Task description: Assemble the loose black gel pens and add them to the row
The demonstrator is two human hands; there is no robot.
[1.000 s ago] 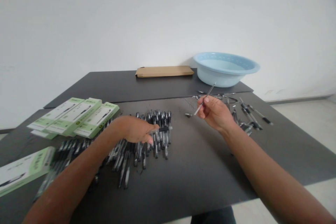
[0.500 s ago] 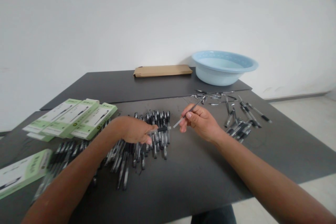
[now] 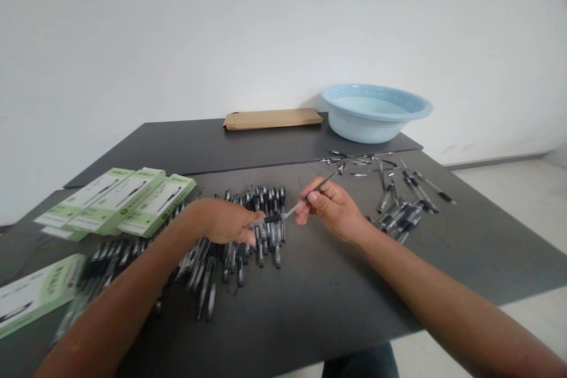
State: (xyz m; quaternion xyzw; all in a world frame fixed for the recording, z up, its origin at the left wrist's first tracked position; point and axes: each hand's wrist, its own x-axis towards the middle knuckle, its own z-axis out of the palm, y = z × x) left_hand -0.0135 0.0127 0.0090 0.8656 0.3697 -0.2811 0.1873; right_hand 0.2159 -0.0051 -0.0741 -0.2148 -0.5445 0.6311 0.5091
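My left hand (image 3: 230, 222) is closed on a clear pen barrel (image 3: 272, 219) with a black grip, its open end pointing right. Between the thumb and fingers of my right hand (image 3: 330, 204) is a thin pen refill (image 3: 318, 186), dark along its upper part and pale at its lower left end. That pale end meets the barrel's end; whether it is inside I cannot tell. Under and around my left hand lie many clear pens with black parts (image 3: 208, 283). A smaller heap of pen parts (image 3: 401, 218) lies to the right of my right hand.
Green and white pen boxes (image 3: 148, 204) are stacked at the left, and another box (image 3: 39, 292) lies nearer. Small loose parts (image 3: 358, 160) are scattered beyond my right hand. A flat cardboard piece (image 3: 272, 119) and a light blue basin (image 3: 376, 115) stand on the dark table (image 3: 283, 319).
My right hand has moved left with the refill, bringing its pale end to the barrel. My left hand has stayed nearly still.
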